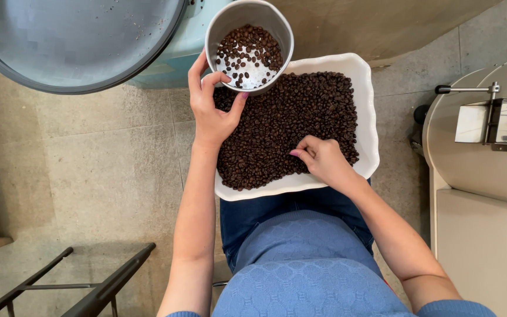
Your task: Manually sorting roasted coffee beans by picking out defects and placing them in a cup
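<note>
Coffee beans (289, 126) mostly sit in the white tray (366, 100) on the lap. Left hand (212, 108) grips a grey cup (249, 44) at the tray's far edge, w/ just a few beans inside. Right hand (323, 157) pinches at beans near the tray's front edge. Early days imo, loads left.

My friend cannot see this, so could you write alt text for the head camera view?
Seen from above, a seated person's left hand holds a grey cup of coffee beans over a white tray of beans on their lap, while the right hand picks among them.

Blue knit top (312, 276), dark jeans (253, 214)
</note>
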